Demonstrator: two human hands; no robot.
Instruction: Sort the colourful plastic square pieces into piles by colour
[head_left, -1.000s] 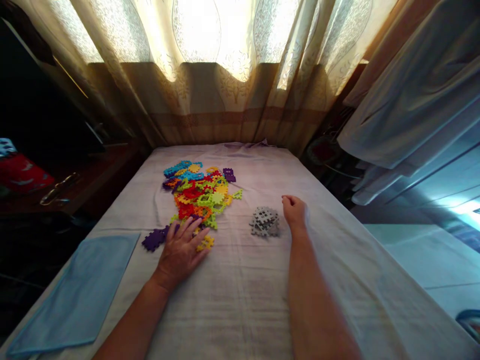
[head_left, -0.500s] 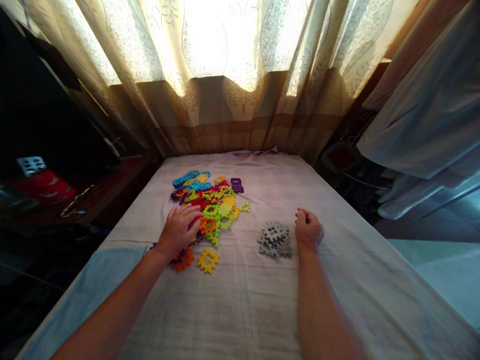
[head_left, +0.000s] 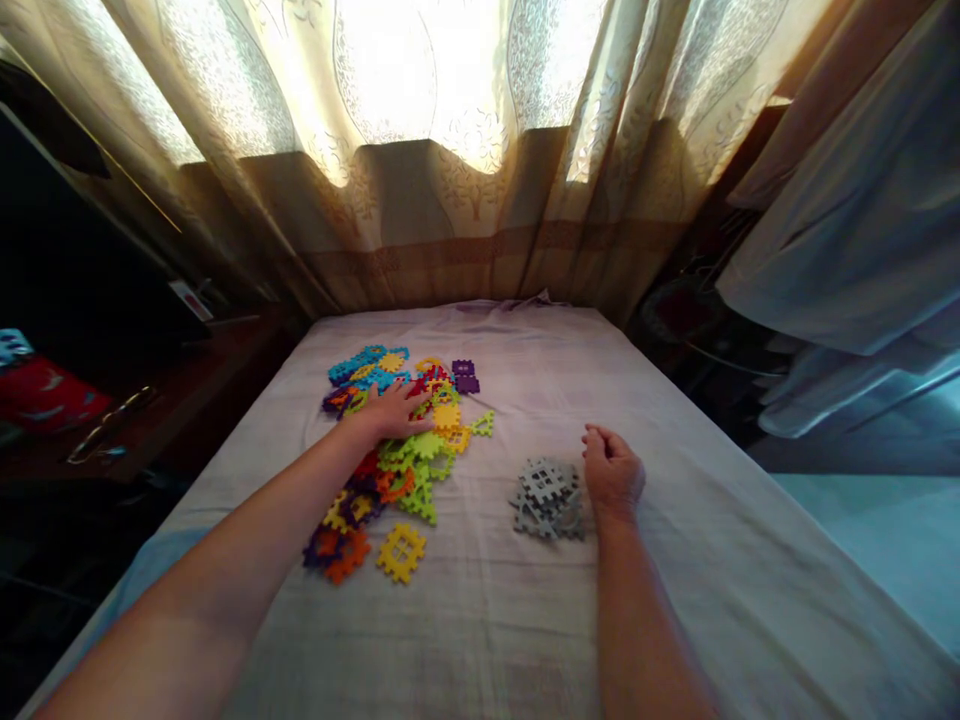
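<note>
Spread fingers of my left hand (head_left: 395,410) lie over the upper part of a heap of colourful interlocking plastic pieces (head_left: 412,455), hiding some red and green ones. At the heap's far end are blue pieces (head_left: 369,366), and two purple pieces (head_left: 465,376) lie at its far right. A yellow square piece (head_left: 401,552) rests apart at the near side, beside an orange piece (head_left: 349,556). My right hand (head_left: 613,470) rests on the sheet with its fingers curled closed; whether anything is inside is hidden. Just left of it sits a small pile of grey interlocking pieces (head_left: 547,495).
A pale sheet (head_left: 510,630) covers the bed-like surface. Patterned curtains (head_left: 420,220) hang behind it. At the left stands a dark wooden cabinet (head_left: 247,345) with a red item (head_left: 49,390) on it. Light-coloured clothes (head_left: 840,250) hang at the right.
My left hand has moved away from me and slightly right, from the heap's near left to its upper middle. My right hand stays closed by the grey pile. The view has shifted slightly.
</note>
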